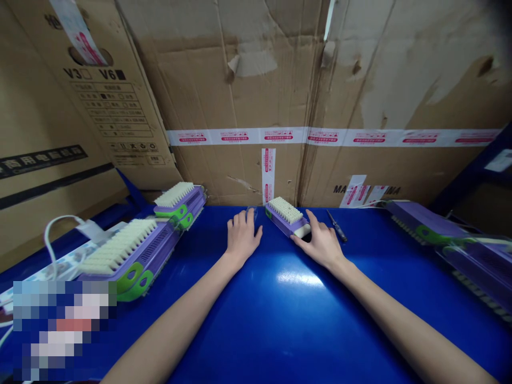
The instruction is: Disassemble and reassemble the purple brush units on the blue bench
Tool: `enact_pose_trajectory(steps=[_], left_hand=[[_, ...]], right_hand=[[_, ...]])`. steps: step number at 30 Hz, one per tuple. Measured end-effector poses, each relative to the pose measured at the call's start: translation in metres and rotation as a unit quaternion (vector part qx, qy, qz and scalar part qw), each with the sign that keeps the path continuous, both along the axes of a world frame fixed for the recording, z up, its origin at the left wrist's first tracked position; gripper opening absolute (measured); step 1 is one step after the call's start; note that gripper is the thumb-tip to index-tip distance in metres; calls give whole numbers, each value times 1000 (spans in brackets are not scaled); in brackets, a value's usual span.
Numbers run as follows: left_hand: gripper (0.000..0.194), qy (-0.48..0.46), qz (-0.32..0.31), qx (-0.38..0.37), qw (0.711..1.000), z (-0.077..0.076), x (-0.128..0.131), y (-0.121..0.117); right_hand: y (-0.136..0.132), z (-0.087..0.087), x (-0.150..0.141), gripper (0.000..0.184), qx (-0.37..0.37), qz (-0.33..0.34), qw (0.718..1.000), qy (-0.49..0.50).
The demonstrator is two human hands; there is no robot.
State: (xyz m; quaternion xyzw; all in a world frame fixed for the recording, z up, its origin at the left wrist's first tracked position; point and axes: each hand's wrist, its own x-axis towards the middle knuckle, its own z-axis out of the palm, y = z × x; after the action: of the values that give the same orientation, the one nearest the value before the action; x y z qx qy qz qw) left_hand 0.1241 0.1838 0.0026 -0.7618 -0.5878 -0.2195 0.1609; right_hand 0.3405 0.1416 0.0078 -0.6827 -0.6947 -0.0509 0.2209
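Note:
A purple and green scrubbing brush (283, 220) with cream bristles facing up lies on the blue table (256, 320), slightly right of the middle. My right hand (323, 244) is at its near end, thumb and forefinger on either side of the pale end piece. My left hand (242, 234) rests palm down on the table with its fingers spread, apart from the brush. By its fingertips lies a small clear item (253, 213), too faint to identify. A slim screwdriver (337, 226) lies just beyond my right hand.
Similar brushes (124, 245) are stacked in pairs at left, beside a white power strip (60, 269) with cables. More brushes (428, 218) lie bristles down at right. Cardboard (240, 96) walls the back and left. The lower left corner is pixelated.

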Motion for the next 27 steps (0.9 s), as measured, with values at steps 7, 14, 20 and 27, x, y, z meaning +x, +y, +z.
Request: enact_pose_trajectory(steps=[7,14,20,27], left_hand=[[43,3,-41,20,999,-9,-5,8],[57,-36,-49,0,998,-13,-10,14],[81,-21,-137,24,990,-3,-9,7],[65,21,-217,40,975,-1,-11,7]], right_hand=[[8,-5,14,75,5,52,998,24],[12,-5,30,68,111,140,982,-68],[12,-4,30,54,160,181,957,-159],[13,-7,30,53,156,177,958,-164]])
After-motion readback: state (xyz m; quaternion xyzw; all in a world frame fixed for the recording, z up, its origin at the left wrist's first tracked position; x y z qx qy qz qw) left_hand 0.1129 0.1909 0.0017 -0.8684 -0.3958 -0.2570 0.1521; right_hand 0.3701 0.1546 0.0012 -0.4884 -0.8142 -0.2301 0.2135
